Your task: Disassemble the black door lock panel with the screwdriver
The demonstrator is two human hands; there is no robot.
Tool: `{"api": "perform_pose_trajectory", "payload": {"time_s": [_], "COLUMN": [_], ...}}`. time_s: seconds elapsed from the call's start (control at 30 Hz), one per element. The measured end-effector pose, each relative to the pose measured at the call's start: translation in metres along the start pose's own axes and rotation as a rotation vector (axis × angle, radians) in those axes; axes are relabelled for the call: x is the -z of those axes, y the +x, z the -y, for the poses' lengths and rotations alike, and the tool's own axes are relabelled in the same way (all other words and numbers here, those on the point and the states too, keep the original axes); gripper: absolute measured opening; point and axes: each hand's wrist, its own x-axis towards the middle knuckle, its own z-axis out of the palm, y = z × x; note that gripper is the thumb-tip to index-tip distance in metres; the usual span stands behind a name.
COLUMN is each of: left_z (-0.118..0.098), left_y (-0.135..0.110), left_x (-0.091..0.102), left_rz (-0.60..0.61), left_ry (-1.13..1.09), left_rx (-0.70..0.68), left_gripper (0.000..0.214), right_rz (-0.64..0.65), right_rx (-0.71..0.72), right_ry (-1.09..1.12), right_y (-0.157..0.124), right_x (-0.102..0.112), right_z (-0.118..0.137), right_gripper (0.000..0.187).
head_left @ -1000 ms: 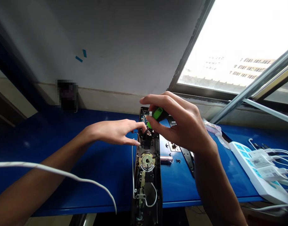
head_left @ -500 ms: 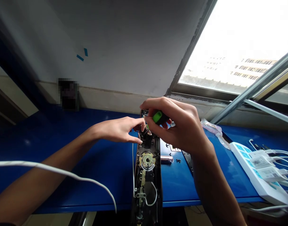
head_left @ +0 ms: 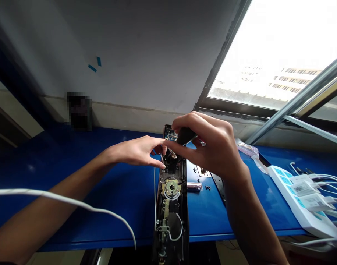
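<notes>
Two-handed over far half of casing (head_left: 174,221) | lying near-to-far on table (head_left: 124,221), near end past table edge | with right hand (head_left: 212,143), above casing and to its right: gripping driver (head_left: 185,136), slanted down toward casing, tip hidden | with left hand (head_left: 134,151), nearer: thumb at casing's left rim, unclear whether pinching anything

Blue tabletop (head_left: 116,187) runs along grey wall (head_left: 146,55) w/ paler band (head_left: 124,117) at base & 2 small blue strips (head_left: 92,68) stuck upper L. Window (head_left: 268,55) upper R, dark frame (head_left: 234,106), v. bright daylight, bldgs (head_left: 292,81) outside, metal bar (head_left: 317,84) running diag. across lower corner. Lt-coloured floor (head_left: 60,257) visible below tabletop's front edge.
</notes>
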Motion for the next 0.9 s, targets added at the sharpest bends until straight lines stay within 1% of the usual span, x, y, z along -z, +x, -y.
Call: {"api": "perform_pose_trajectory", "payload": {"time_s": [0.07, 0.1, 0.27, 0.33, 0.43, 0.5, 0.53, 0.57, 0.7, 0.73, 0.9], "left_z": [0.001, 0.001, -0.003, -0.005, -0.004, -0.002, -0.002, -0.002, -0.006, -0.008, -0.009], "left_y": [0.001, 0.001, -0.001, -0.002, -0.001, -0.001, 0.000, 0.000, -0.001, -0.002, -0.003], "left_x": [0.000, 0.000, 0.000, 0.001, 0.001, 0.001, 0.001, 0.001, 0.003, 0.003, 0.003], "left_rz": [0.013, 0.017, -0.017, -0.011, 0.017, 0.014, 0.011, 0.010, 0.032, 0.034, 0.014], "left_ry": [-0.012, -0.015, -0.004, -0.016, -0.033, -0.029, -0.025, -0.024, -0.034, -0.034, 0.028], "left_rx": [-0.002, -0.004, 0.024, 0.030, 0.002, -0.005, -0.003, 0.002, 0.028, 0.036, 0.054], "left_gripper": [0.041, 0.040, 0.038, 0.037, 0.037, 0.039, 0.040, 0.040, 0.039, 0.039, 0.040], "right_rz": [-0.027, -0.028, 0.082, 0.101, 0.040, -0.012, -0.029, -0.033, 0.006, 0.008, -0.019], "right_rx": [-0.003, 0.003, 0.034, 0.026, 0.009, -0.007, -0.014, -0.020, -0.043, -0.047, -0.044], "right_ry": [-0.027, -0.005, 0.206, 0.230, 0.138, 0.048, 0.026, 0.026, 0.093, 0.088, 0.018], "right_y": [0.001, 0.001, 0.003, 0.003, 0.002, 0.001, 0.001, 0.001, 0.001, 0.001, 0.000], "right_x": [-0.002, -0.003, -0.004, -0.004, -0.005, -0.006, -0.007, -0.007, -0.008, -0.008, -0.009], "right_z": [-0.002, -0.002, 0.004, 0.005, 0.002, 0.000, -0.001, 0.000, 0.003, 0.004, 0.003], "right_gripper": [0.014, 0.014, 0.023, 0.027, 0.021, 0.016, 0.016, 0.019, 0.041, 0.042, 0.035]}}
